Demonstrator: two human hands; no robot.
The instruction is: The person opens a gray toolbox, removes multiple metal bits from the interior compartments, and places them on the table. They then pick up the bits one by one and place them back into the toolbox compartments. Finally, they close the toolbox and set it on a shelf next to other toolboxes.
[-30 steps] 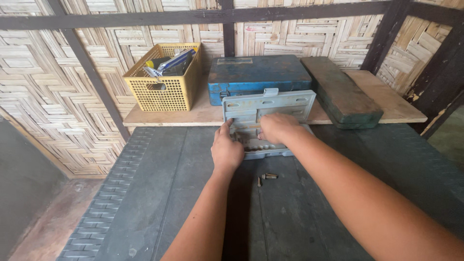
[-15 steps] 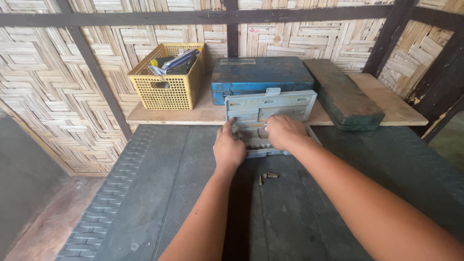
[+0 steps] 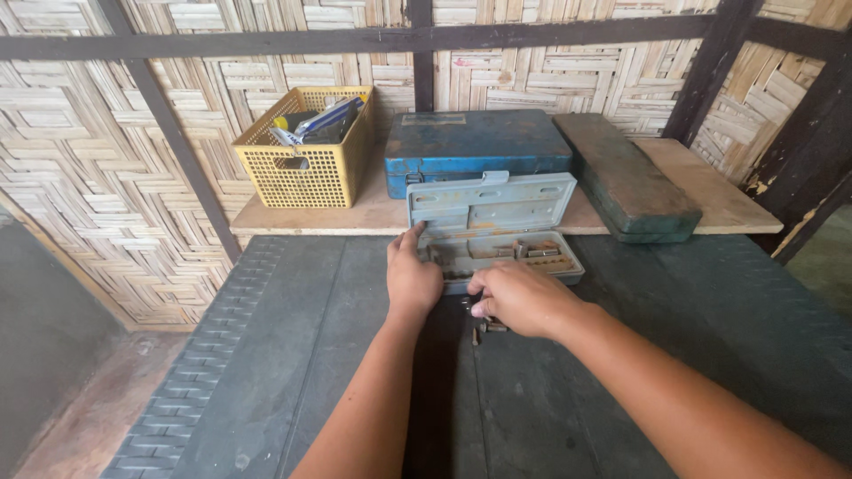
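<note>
Open grey-blue tool case (image 3: pixel 497 235) at desk (image 3: pixel 293 372) back edge, long axis left-right, lid up against shelf (image 3: pixel 710 191). Left hand (image 3: pixel 413 279) fingers spread on case's left end. Right hand (image 3: pixel 524 297) loosely curled just before case, over small metal bits (image 3: pixel 486 330); grip unclear. Both hands equally near.

Woven bamboo wall (image 3: pixel 550 84) with dark timber framing (image 3: pixel 169 142) at 12 o'clock; wooden shelf (image 3: pixel 710 191) below; dark green table (image 3: pixel 293 355) centre; earthen floor (image 3: pixel 80 417) at 8 o'clock.
</note>
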